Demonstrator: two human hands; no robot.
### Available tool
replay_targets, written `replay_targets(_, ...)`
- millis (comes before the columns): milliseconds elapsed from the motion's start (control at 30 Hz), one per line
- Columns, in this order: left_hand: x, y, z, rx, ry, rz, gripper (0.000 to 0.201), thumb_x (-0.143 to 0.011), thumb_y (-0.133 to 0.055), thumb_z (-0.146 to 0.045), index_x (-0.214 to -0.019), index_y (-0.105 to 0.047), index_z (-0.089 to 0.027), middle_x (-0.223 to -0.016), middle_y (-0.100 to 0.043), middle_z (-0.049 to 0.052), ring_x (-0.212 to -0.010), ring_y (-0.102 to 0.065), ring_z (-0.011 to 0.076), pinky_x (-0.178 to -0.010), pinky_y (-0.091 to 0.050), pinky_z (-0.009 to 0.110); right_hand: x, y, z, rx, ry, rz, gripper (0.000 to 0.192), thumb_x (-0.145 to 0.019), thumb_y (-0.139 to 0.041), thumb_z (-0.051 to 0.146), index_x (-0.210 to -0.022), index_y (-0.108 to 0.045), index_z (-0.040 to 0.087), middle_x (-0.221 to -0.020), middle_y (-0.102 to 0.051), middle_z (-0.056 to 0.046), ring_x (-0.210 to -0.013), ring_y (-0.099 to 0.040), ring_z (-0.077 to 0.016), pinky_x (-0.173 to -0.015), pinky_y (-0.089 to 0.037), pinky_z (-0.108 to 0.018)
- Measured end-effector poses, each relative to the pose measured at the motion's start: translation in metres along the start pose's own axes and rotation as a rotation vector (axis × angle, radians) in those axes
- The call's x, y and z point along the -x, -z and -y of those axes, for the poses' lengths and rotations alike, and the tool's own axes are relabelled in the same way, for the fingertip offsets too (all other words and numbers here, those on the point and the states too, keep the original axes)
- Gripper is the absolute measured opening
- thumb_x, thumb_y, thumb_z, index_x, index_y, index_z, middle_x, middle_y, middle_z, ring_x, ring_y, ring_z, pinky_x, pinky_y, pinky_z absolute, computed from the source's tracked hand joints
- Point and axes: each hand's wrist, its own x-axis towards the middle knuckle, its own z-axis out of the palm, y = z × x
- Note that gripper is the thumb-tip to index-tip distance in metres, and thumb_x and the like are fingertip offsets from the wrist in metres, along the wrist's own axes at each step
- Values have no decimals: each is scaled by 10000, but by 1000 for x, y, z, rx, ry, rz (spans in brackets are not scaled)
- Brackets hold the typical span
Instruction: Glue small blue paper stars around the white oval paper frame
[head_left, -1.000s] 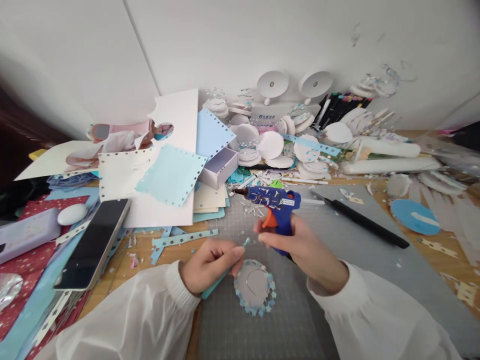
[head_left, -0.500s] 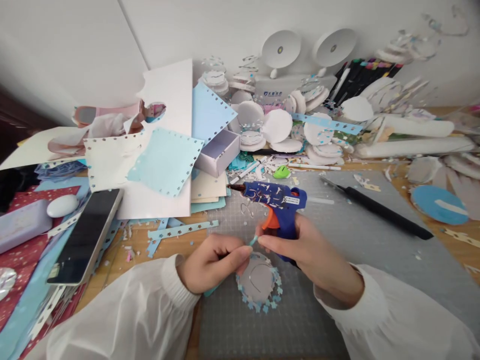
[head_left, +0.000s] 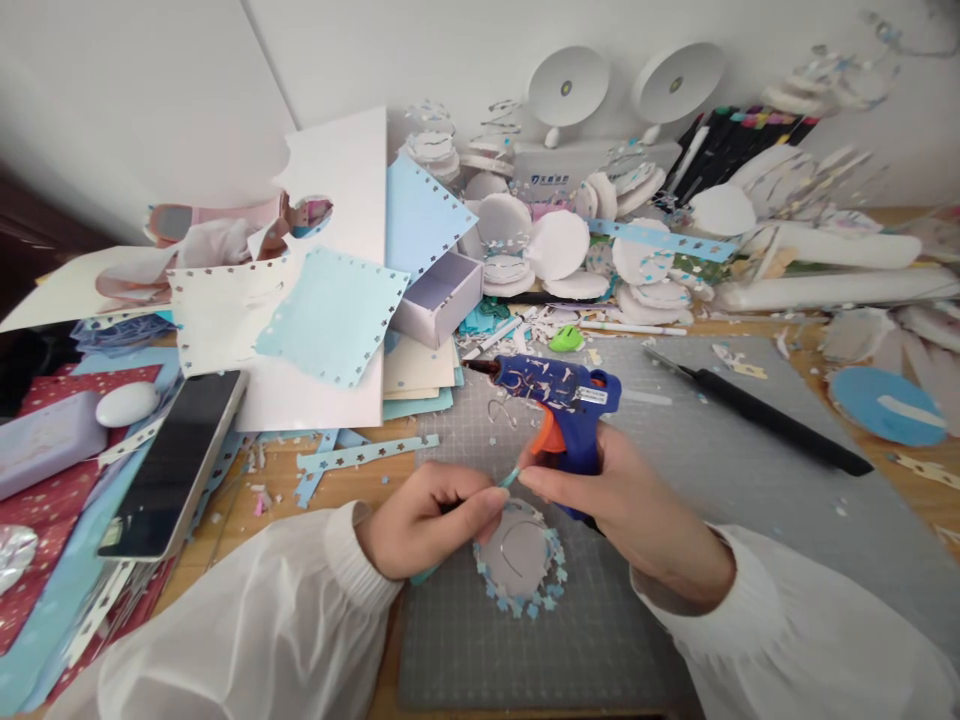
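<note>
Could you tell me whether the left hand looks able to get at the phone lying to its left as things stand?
Probably not freely: the left hand is pinching a thin teal strip. The path to the phone looks open, with only flat paper scraps between.

glue gun (head_left: 559, 400) tilted slightly, view shifted downward since earlier

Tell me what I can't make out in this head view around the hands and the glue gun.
- Blue hot-glue gun: the handle's lower part is hidden inside the right hand.
- Thin teal paper strip: most of it is hidden under the left hand.
- Round white disc edged with blue stars: its top rim is covered by both hands' fingertips.
</note>
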Motion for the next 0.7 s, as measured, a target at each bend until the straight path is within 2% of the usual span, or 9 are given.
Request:
replay_targets(267,-1,0,-1,-10,-3,8,508,-883,-418,-495,-514,-480,-152,-503,-492,27,-474,-429,103,-486,-361,221,-1,5,-3,-29,5,-98,221,-653,-717,293,-749,-541,198,-625,-529,52,-551,-454,-99,-520,-368,-245)
replay_targets(500,0,1,0,-11,4,15,477,-892,-420,-446,-524,-491,-151,-519,-493,24,-482,-432,105,-495,-354,225,0,4,-3,-60,4,2,215,-670,-701,302,-746,-526,201,-621,-512,47,-548,-443,-104,-521,-354,-256)
replay_targets(700,-1,1,-1,-4,11,18,474,-891,-424,-440,-522,-493,-151,-520,-495,23,-485,-434,104,-498,-352,225,0,3,-2,-31,3,9,187,-677,-681,280,-742,-523,204,-631,-520,38,-555,-453,-112,-527,-364,-266)
